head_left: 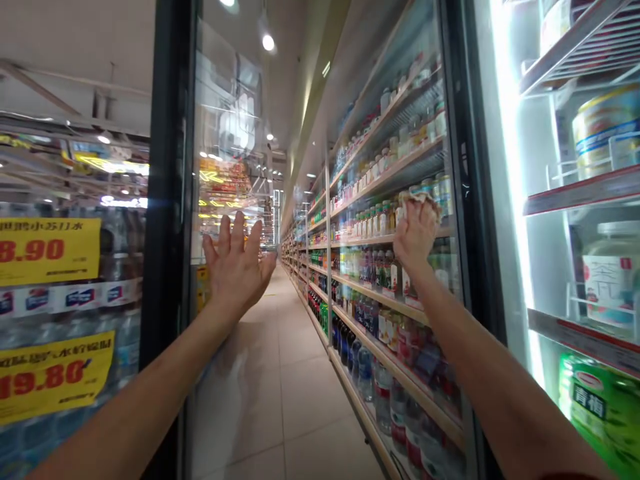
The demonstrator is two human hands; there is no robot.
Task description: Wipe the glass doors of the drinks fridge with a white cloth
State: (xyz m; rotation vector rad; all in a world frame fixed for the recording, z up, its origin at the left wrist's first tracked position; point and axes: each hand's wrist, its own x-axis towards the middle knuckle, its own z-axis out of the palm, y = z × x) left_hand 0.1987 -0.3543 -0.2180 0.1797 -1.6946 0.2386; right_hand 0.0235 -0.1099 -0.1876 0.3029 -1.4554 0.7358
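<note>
A glass cooler door (173,167) with a black frame stands open in front of me, and shelves and floor show through or reflect in its pane. My left hand (237,260) is open at the left part of the pane, fingers spread and palm toward the glass; whether it touches cannot be told. On the right part of the pane, my right hand (416,233) is closed over a crumpled, pale cloth (423,199) with brownish patches. The cloth sticks out above the fingers and is held at the glass. Most of it is hidden under the hand.
To the right is a lit cooler with wire-fronted shelves (585,187), holding a white-labelled jug (613,273) and a green package (600,407). At the left, packed bottles (117,247) stand behind yellow price signs (50,250). Tiled floor (260,400) shows in the pane.
</note>
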